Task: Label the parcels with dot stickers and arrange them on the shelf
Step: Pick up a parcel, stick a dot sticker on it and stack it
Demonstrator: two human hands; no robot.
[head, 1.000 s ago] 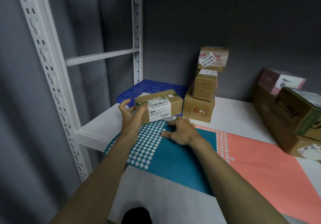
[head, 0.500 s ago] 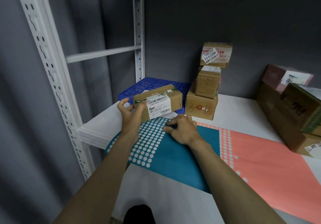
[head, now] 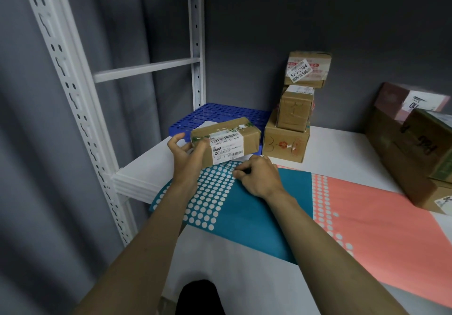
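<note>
Left grip [head: 187, 150] clasping parcel [head: 226, 139] (held tilted), right grip [head: 256, 177] pinching teal sheet [head: 256, 214]

Both forearms bare, no sleeves, no rings/watch on hands [head: 188, 154]

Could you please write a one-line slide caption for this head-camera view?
Left hand holds a barcoded parcel while the right hand picks at the teal dot-sticker sheet.

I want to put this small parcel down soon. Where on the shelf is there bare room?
Free: the white shelf between the three-box stack and the big boxes at right, behind the pink sheet. Also the near strip below the teal sheet. Crowded: the back left, around the blue tray.
</note>
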